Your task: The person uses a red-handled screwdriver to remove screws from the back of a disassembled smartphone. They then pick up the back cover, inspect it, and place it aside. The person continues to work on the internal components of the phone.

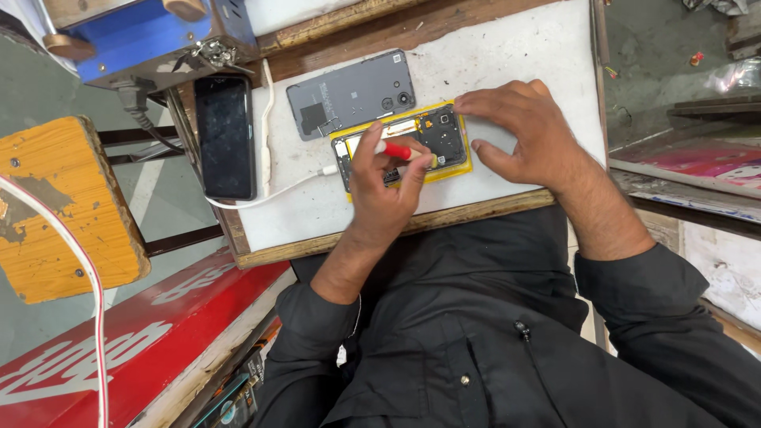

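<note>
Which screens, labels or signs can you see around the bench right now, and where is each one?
Dark phone: at the board's left edge, screen up and black, white cable plugged in.
Grey back cover: above the opened phone, small label patches on it.
Opened phone: on a yellow mat, under both hands; no screen visible.
Red sign board: lower left, red with white lettering.
Printed pack: bottom edge, dark with teal.

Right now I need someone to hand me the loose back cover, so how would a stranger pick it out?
Look at the white work board, then at the opened phone in its yellow frame. The grey back cover lies flat just beyond that phone's left end, untouched: a plain grey panel with camera holes, unlike the glossy black phone at the board's left edge.
</note>
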